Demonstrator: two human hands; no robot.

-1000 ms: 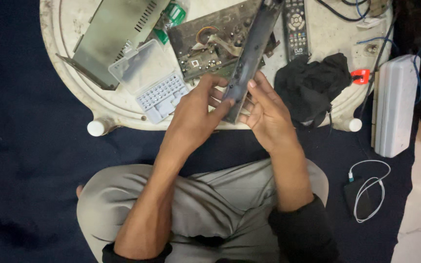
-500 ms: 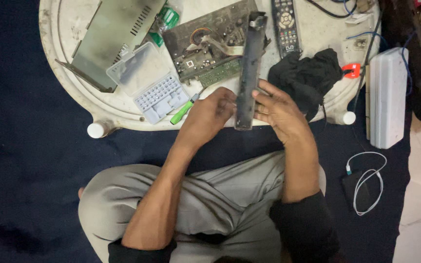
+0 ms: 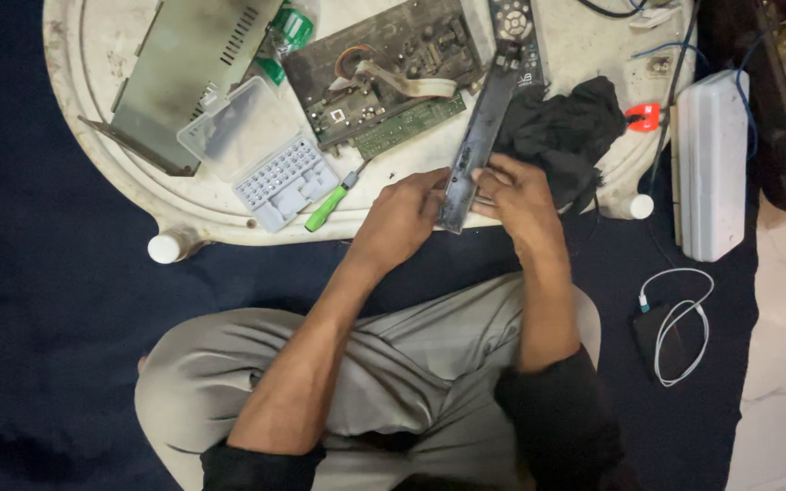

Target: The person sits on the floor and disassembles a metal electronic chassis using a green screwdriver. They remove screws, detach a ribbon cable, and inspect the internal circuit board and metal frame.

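Both hands, left [image 3: 404, 211] and right [image 3: 513, 193], are pinching the near end of the long dark panel [image 3: 482, 136] at the desk's [image 3: 102, 64] near edge, its length running away toward the remote [image 3: 513, 18].

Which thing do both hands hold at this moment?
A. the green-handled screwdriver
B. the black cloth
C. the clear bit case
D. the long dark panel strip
D: the left hand and the right hand grip the near end of the long dark panel strip; the green-handled screwdriver lies untouched on the table.
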